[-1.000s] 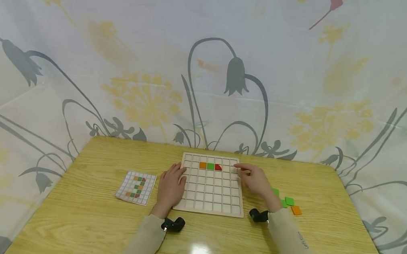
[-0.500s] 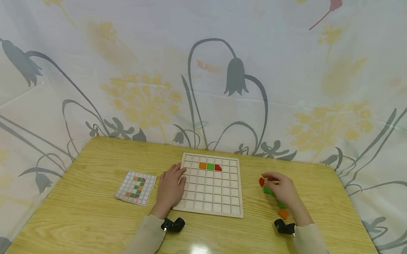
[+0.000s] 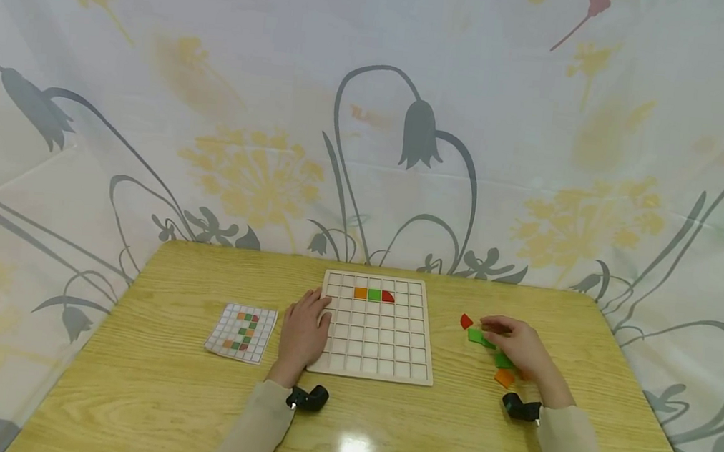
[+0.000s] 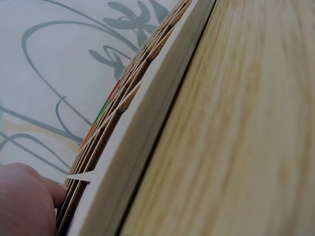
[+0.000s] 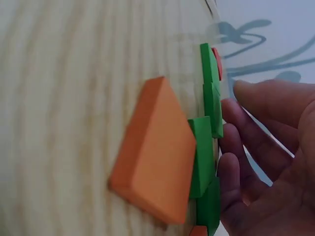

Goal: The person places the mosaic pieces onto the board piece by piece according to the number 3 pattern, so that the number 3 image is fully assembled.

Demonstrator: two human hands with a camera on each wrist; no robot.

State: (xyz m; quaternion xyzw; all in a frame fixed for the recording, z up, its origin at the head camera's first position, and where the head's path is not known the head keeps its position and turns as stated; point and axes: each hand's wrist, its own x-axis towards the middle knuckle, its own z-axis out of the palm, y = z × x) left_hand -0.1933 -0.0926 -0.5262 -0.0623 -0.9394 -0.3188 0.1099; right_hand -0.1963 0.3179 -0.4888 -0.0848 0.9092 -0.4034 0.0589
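My left hand [image 3: 304, 334] rests on the left edge of a pale wooden grid board [image 3: 428, 336], fingers relaxed over the rim. In one of its upper rows lie an orange square tile [image 3: 361, 293], a green square tile [image 3: 374, 294] and a red quarter-round tile [image 3: 388, 297]. To the board's right, my right hand [image 3: 519, 347] hovers by a loose pile of tiles, fingers loosely bent and nothing visible in them. Beside its fingertips are several green tiles [image 5: 202, 157]; an orange tile [image 5: 160, 152] stands out nearest the right wrist camera. A loose red quarter-round tile [image 3: 466, 321] lies just beyond.
Left of the left hand lies a paper card [image 3: 216, 339] printted with a grid and coloured squares. Everything sits on a wood-grain table [image 3: 148, 379], with a flower-patterned curtain [image 3: 269, 103] behind it. Dark wrist cameras [image 3: 308, 398] are strapped to both wrists.
My right hand has gone from the board's upper right edge to the loose tiles. Half a second ago its fingers were at the red tile; now they are over the green ones. My left hand stays put.
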